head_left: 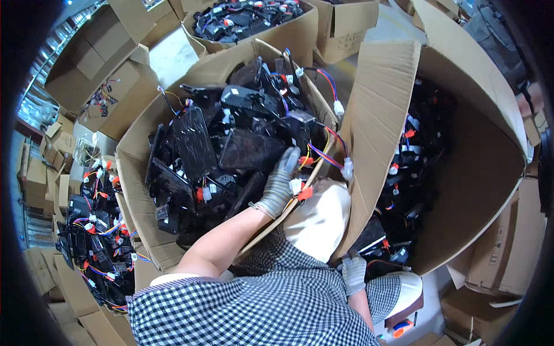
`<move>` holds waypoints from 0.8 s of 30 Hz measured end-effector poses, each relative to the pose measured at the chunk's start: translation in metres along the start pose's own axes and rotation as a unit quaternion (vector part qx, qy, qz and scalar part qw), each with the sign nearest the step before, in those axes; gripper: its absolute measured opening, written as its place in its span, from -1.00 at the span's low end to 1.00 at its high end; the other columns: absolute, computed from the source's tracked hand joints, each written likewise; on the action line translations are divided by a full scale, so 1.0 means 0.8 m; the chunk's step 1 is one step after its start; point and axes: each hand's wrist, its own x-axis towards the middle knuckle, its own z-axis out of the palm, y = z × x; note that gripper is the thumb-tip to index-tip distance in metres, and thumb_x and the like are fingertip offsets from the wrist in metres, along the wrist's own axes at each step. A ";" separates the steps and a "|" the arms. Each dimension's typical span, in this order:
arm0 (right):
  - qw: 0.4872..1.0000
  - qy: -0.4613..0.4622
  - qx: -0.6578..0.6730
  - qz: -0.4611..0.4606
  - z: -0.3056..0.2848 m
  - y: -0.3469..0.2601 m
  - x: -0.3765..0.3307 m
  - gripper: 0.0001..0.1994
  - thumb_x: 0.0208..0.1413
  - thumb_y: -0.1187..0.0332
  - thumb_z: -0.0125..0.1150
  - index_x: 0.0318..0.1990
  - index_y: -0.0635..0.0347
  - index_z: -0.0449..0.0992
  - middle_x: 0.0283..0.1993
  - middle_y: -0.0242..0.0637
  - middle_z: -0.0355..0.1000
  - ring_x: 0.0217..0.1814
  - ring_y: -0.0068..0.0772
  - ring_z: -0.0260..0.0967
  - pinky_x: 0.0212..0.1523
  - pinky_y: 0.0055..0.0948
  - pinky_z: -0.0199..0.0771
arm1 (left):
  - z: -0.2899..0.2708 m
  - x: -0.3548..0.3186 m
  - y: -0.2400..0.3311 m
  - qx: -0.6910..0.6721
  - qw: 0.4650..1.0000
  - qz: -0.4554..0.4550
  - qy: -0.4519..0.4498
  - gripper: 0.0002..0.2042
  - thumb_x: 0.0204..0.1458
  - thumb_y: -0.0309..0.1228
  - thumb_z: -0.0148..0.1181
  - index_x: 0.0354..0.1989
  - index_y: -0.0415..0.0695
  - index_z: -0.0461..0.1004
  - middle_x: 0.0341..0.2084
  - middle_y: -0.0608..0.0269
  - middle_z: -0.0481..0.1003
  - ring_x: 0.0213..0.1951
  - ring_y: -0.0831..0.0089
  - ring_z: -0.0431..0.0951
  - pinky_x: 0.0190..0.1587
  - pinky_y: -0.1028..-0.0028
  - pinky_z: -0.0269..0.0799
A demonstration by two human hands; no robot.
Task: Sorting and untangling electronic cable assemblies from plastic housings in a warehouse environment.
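Observation:
My left hand (278,187), in a grey ribbed glove, reaches into the open cardboard box (134,190) in front of me. Its fingers stretch out along the right end of a flat black rectangular unit (251,150), and the thumb is hidden. Heaped around it are black plastic units with coloured wires and white and red connectors. My right hand (353,274), gloved too, is low beside my leg. Its fingers bend around the lower edge of the right cardboard box (378,121); the fingertips are partly hidden.
More black units (412,155) lie inside the right box. To the left is another heap of wired units (101,248). Behind stands a further full box (248,23). Wires with a white connector (347,168) hang over the front box's right rim. An orange tape roll (402,328) lies below.

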 end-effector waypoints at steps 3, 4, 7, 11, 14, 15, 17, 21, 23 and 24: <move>1.000 -0.002 -0.025 -0.004 -0.007 -0.015 -0.010 -0.74 0.14 0.27 0.00 -0.29 0.28 0.53 -0.52 -0.06 0.48 -0.58 -0.20 0.45 -0.57 -0.31 0.38 | -0.046 0.019 0.041 -0.038 0.977 -0.105 -0.180 -0.49 0.04 -0.58 0.03 0.23 -0.05 0.22 0.06 0.07 0.37 -0.01 0.29 0.45 0.03 0.41 0.36; 0.990 0.018 -0.101 -0.097 -0.007 0.009 -0.007 -0.74 0.15 0.26 0.00 -0.29 0.27 0.53 -0.50 -0.07 0.48 -0.54 -0.19 0.45 -0.53 -0.30 0.40 | -0.077 0.042 0.112 0.159 0.946 -0.055 -0.278 -0.58 0.05 -0.55 0.03 0.15 -0.09 0.31 -0.03 0.05 0.43 -0.07 0.22 0.48 0.01 0.40 0.37; 0.989 0.045 -0.105 -0.094 0.004 0.040 0.002 -0.75 0.17 0.22 0.03 -0.24 0.20 0.52 -0.43 -0.13 0.47 -0.43 -0.13 0.45 -0.42 -0.26 0.41 | -0.151 0.060 0.199 0.355 0.924 0.126 -0.068 -0.78 0.06 -0.46 0.03 -0.12 -0.15 0.50 -0.28 0.01 0.53 -0.24 0.01 0.51 -0.09 0.28 0.41; 0.988 0.075 0.042 -0.126 0.039 0.131 0.032 -0.75 0.15 0.25 0.09 -0.19 0.26 0.53 -0.28 -0.05 0.49 -0.29 -0.18 0.46 -0.29 -0.33 0.38 | -0.218 0.071 0.178 0.498 0.786 0.249 0.267 -0.81 0.02 -0.46 0.04 -0.20 -0.11 0.50 -0.26 0.07 0.52 -0.05 0.07 0.43 0.06 0.19 0.26; 0.986 0.021 0.164 0.001 0.042 0.144 0.041 -0.76 0.13 0.27 0.11 -0.20 0.28 0.54 -0.24 -0.04 0.50 -0.20 -0.18 0.45 -0.19 -0.37 0.35 | -0.190 0.038 0.146 0.618 0.756 0.213 -0.027 -0.80 -0.02 -0.32 -0.03 -0.30 0.05 0.54 -0.29 0.30 0.53 0.01 0.13 0.33 0.13 -0.04 0.04; 0.975 -0.019 0.212 0.063 0.046 0.152 0.045 -0.76 0.13 0.28 0.12 -0.20 0.27 0.54 -0.24 -0.05 0.50 -0.20 -0.16 0.45 -0.18 -0.36 0.35 | -0.184 0.034 0.138 0.603 0.754 0.222 -0.134 -0.82 -0.07 -0.25 0.02 -0.36 0.08 0.55 -0.36 0.26 0.51 -0.07 0.29 0.40 0.16 0.10 0.06; 0.975 -0.049 0.203 0.074 0.037 0.140 0.043 -0.76 0.14 0.27 0.08 -0.18 0.21 0.54 -0.20 -0.05 0.50 -0.15 -0.05 0.43 -0.13 -0.31 0.36 | -0.179 0.014 0.098 0.416 0.872 0.129 -0.221 -0.75 0.04 -0.26 -0.01 -0.31 -0.12 0.55 -0.31 0.16 0.54 -0.10 0.12 0.47 0.05 0.19 0.29; 0.957 -0.053 -0.208 -0.197 0.027 0.138 0.028 -0.75 0.13 0.37 -0.02 -0.10 0.16 0.52 -0.11 -0.06 0.47 -0.05 -0.10 0.40 -0.04 -0.39 0.38 | -0.186 0.021 0.212 0.349 0.904 0.240 -0.056 -0.78 -0.04 -0.37 0.16 -0.24 -0.20 0.51 -0.25 -0.02 0.52 -0.15 0.07 0.52 -0.02 0.27 0.41; 0.889 -0.079 -0.344 -0.293 0.022 0.141 0.025 -0.73 0.10 0.40 -0.06 -0.09 0.08 0.53 -0.08 -0.13 0.47 -0.04 -0.16 0.41 0.01 -0.36 0.38 | -0.197 0.025 0.305 0.230 0.909 0.346 0.021 -0.70 -0.14 -0.56 0.22 -0.15 -0.23 0.49 -0.22 0.00 0.52 -0.14 0.15 0.54 0.00 0.31 0.41; 0.966 -0.123 -0.178 -0.143 0.024 0.141 0.024 -0.70 0.09 0.36 -0.07 -0.06 0.02 0.52 -0.02 -0.20 0.45 -0.02 -0.21 0.41 0.05 -0.31 0.37 | -0.202 0.021 0.361 0.208 0.901 0.377 0.047 -0.64 -0.15 -0.58 0.21 -0.08 -0.22 0.47 -0.16 0.03 0.51 -0.10 0.18 0.53 0.01 0.31 0.40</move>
